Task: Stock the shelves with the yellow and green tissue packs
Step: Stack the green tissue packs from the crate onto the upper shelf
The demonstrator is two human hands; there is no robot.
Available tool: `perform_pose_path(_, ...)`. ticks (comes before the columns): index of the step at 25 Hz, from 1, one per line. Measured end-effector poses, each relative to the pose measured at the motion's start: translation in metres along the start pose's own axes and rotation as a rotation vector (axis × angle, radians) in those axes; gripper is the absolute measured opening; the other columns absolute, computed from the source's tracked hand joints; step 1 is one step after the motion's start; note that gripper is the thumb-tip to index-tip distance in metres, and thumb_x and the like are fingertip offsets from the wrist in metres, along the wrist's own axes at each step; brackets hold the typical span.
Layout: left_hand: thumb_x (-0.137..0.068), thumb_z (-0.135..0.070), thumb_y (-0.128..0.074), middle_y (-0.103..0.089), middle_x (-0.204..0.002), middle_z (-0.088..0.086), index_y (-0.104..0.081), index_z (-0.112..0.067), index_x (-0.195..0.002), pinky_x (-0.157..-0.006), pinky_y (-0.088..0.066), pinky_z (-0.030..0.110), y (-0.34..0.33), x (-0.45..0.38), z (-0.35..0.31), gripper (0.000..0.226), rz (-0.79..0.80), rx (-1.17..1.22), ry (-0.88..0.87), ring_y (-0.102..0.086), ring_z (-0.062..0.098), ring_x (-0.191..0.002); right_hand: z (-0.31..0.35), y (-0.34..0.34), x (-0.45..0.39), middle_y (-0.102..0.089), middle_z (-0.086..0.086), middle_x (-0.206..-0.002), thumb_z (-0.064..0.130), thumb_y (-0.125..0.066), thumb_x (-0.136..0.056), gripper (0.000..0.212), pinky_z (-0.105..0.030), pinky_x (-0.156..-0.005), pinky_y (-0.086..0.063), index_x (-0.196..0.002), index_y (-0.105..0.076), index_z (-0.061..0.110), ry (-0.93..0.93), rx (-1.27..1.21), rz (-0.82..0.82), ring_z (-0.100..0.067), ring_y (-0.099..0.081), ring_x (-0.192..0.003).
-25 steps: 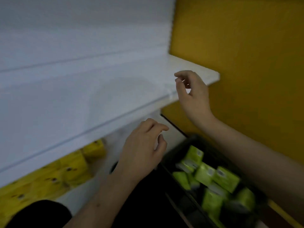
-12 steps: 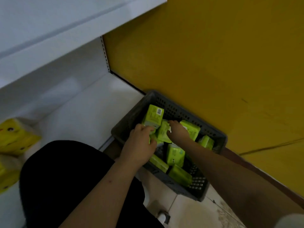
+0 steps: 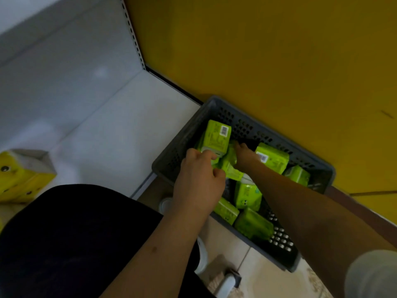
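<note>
A grey perforated basket stands on the floor against the yellow wall and holds several green tissue packs. My left hand grips one upright green pack at the basket's left end. My right hand reaches in beside it and pinches another green pack lying between both hands. More green packs lie loose to the right and front. Yellow tissue packs sit on the white bottom shelf at far left.
The yellow wall panel rises right behind the basket. My dark-clothed knee fills the lower left. A white shoe rests on the tiled floor beside the basket.
Both hands dropped from the upper shelf into the basket and closed on green packs. The view swung down from the shelf to the basket and floor.
</note>
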State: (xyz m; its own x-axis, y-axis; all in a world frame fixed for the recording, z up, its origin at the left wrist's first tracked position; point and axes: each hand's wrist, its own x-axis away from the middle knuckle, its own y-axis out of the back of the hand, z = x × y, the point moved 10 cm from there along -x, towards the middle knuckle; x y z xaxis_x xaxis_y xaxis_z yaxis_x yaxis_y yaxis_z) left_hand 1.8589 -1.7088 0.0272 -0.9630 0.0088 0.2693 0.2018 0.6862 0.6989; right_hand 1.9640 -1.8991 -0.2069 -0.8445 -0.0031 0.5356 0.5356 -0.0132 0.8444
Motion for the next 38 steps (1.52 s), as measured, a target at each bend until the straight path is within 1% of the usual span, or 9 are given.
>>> perform_pose_path(6,-0.088,-0.022,-0.053,-0.044,-0.117,0.005,-0.059,-0.02,-0.118,-0.089,-0.047,0.042,0.004,-0.008,0.007,0.03,-0.007,0.025,0.083,-0.052,0.027,-0.106,0.011,0.006,0.028,-0.039,-0.012,-0.131,0.04,-0.074,-0.071,0.071,-0.04,-0.093,-0.04,-0.131,-0.042,0.019,0.084,0.191,-0.167,-0.034,-0.043,-0.118)
perform_pose_path(14,-0.087,-0.045,-0.059,-0.041,-0.141,0.018,-0.034,-0.015,-0.144,-0.103,-0.042,0.039,0.005,0.017,0.033,0.069,0.072,0.305,0.361,-0.049,0.035,-0.124,0.038,0.149,0.159,-0.034,-0.005,-0.14,0.024,-0.083,-0.073,0.066,-0.042,-0.101,-0.041,-0.125,-0.043,0.019,0.459,-0.523,-0.488,-0.024,-0.036,-0.134)
perform_pose_path(17,-0.066,-0.06,-0.068,-0.048,-0.142,-0.001,-0.022,-0.046,-0.145,-0.1,-0.049,0.043,0.047,0.035,0.003,0.092,-0.062,0.688,0.177,-0.055,0.02,-0.122,0.067,0.232,0.236,-0.029,-0.002,-0.148,0.017,-0.085,-0.07,0.062,-0.021,-0.105,-0.033,-0.117,-0.044,0.023,0.657,-0.576,-0.612,-0.009,-0.027,-0.14)
perform_pose_path(19,-0.076,-0.039,-0.075,-0.059,-0.125,-0.015,-0.036,-0.046,-0.138,-0.092,-0.054,0.041,0.092,0.061,-0.02,0.073,-0.16,0.86,-0.027,-0.063,0.012,-0.111,0.089,0.275,0.291,-0.024,-0.005,-0.154,0.015,-0.085,-0.068,0.065,-0.015,-0.109,-0.028,-0.118,-0.044,0.022,0.808,-0.562,-0.683,-0.01,-0.024,-0.144)
perform_pose_path(21,-0.083,-0.012,-0.074,-0.062,-0.117,-0.01,-0.047,-0.032,-0.13,-0.084,-0.057,0.035,0.144,0.094,-0.038,0.057,-0.277,0.92,-0.226,-0.069,0.012,-0.099,0.108,0.307,0.335,-0.017,-0.006,-0.158,0.027,-0.087,-0.067,0.073,-0.028,-0.116,-0.027,-0.126,-0.043,0.021,0.917,-0.555,-0.715,-0.015,-0.019,-0.148)
perform_pose_path(24,-0.081,0.003,-0.071,-0.059,-0.122,0.004,-0.047,-0.02,-0.122,-0.075,-0.056,0.025,0.215,0.147,-0.049,0.053,-0.43,0.905,-0.426,-0.071,0.016,-0.089,0.145,0.336,0.386,-0.004,0.001,-0.162,0.056,-0.08,-0.063,0.105,-0.044,-0.118,-0.028,-0.148,-0.029,0.019,1.037,-0.638,-0.635,-0.014,-0.01,-0.15)
perform_pose_path(29,-0.075,-0.006,-0.075,-0.057,-0.121,-0.007,-0.046,-0.029,-0.119,-0.074,-0.056,0.029,0.317,0.231,-0.027,0.057,-0.703,0.799,-0.519,-0.07,0.019,-0.092,0.243,0.369,0.436,-0.033,0.036,-0.145,0.066,-0.073,-0.066,0.111,-0.02,-0.104,-0.041,-0.153,-0.012,0.031,1.187,-0.963,-0.37,0.005,-0.034,-0.137)
perform_pose_path(32,-0.078,-0.003,-0.077,-0.062,-0.111,-0.017,-0.044,-0.027,-0.12,-0.076,-0.056,0.029,0.368,0.282,0.009,0.059,-0.86,0.725,-0.471,-0.071,0.018,-0.091,0.322,0.379,0.463,-0.044,0.024,-0.142,0.057,-0.08,-0.063,0.108,-0.027,-0.105,-0.044,-0.151,-0.02,0.036,1.279,-0.877,-0.303,0.002,-0.04,-0.134)
perform_pose_path(38,-0.076,-0.02,-0.077,-0.055,-0.126,-0.012,-0.044,-0.037,-0.125,-0.085,-0.055,0.033,0.459,0.405,0.104,0.061,-1.222,0.339,-0.291,-0.067,0.018,-0.099,0.49,0.357,0.539,-0.056,0.018,-0.129,0.052,-0.078,-0.059,0.095,-0.011,-0.092,-0.047,-0.142,-0.035,0.038,1.504,-0.787,-0.155,0.007,-0.051,-0.121)
